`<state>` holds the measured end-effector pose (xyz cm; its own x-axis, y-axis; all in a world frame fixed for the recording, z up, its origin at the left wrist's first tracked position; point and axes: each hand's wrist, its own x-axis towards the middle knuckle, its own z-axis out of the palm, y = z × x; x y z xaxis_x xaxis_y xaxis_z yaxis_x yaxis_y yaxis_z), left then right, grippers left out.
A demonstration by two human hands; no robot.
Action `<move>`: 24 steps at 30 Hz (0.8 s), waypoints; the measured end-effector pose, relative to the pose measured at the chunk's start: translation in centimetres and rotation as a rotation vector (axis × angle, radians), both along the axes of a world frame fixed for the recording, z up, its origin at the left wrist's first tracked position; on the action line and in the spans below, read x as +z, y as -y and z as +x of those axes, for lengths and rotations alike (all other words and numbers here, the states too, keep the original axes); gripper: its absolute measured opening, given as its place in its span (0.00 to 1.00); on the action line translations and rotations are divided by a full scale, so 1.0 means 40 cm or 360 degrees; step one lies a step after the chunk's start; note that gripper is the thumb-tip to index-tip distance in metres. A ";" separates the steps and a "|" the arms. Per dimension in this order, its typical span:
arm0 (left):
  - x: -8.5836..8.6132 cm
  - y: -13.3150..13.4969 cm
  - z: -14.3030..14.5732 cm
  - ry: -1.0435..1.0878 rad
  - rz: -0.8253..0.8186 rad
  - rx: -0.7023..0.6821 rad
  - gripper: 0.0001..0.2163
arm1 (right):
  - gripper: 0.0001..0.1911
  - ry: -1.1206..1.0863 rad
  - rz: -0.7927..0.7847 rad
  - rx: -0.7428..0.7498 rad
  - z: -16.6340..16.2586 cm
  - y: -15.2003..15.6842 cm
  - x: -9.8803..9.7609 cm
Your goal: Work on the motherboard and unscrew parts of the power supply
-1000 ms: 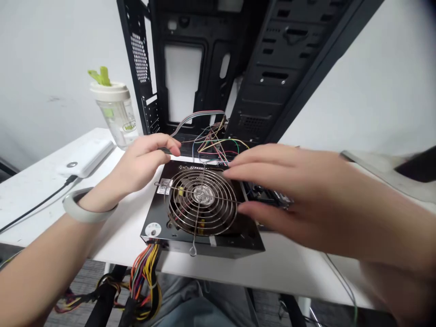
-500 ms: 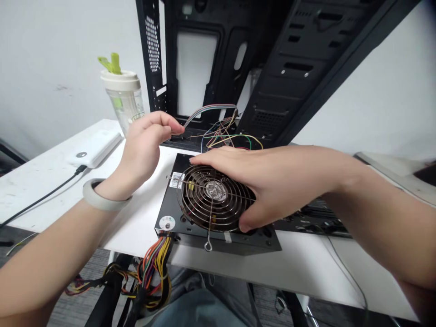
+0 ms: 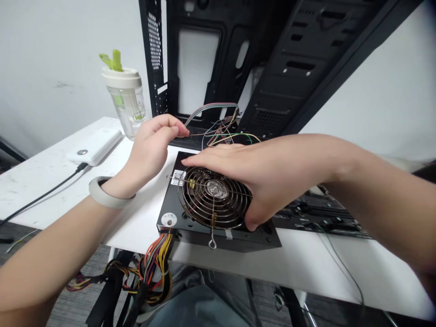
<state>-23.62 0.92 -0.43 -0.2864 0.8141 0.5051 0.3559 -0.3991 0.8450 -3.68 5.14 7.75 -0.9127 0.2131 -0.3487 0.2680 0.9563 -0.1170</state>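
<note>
A black computer power supply (image 3: 200, 240) lies on the white table, its round wire fan guard (image 3: 190, 211) facing up. My right hand (image 3: 252, 177) spans the guard, thumb at its near right edge and fingers stretched over the far side, covering its right part. One wire loop of the guard sticks out past the front edge of the power supply. Behind it, my left hand (image 3: 153, 141) is closed in a pinch at the end of thin coloured wires (image 3: 213, 106) from the case. Its fingertips hide the wire ends.
A black computer case (image 3: 231, 59) stands open behind. Colored supply cables (image 3: 158, 263) hang over the table's front edge. On the left are a clear cup (image 3: 124, 100) and a white power bank (image 3: 97, 147) with a black cable. A circuit board (image 3: 306, 211) lies right, partly under my forearm.
My left hand has shifted slightly right, still at the wires. My right hand has moved a little, and the guard's front loop has swung slightly right.
</note>
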 end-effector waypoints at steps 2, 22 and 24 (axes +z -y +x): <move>0.002 0.002 0.002 -0.0001 -0.0020 0.0015 0.07 | 0.65 0.0030 0.0060 0.0022 -0.006 0.006 0.002; 0.017 0.018 0.022 -0.0182 -0.0250 -0.0147 0.08 | 0.58 -0.0149 0.0280 -0.0454 0.020 0.070 -0.004; 0.021 0.024 0.024 -0.0258 -0.0313 -0.0198 0.09 | 0.57 -0.0127 0.0278 -0.0472 0.019 0.072 -0.005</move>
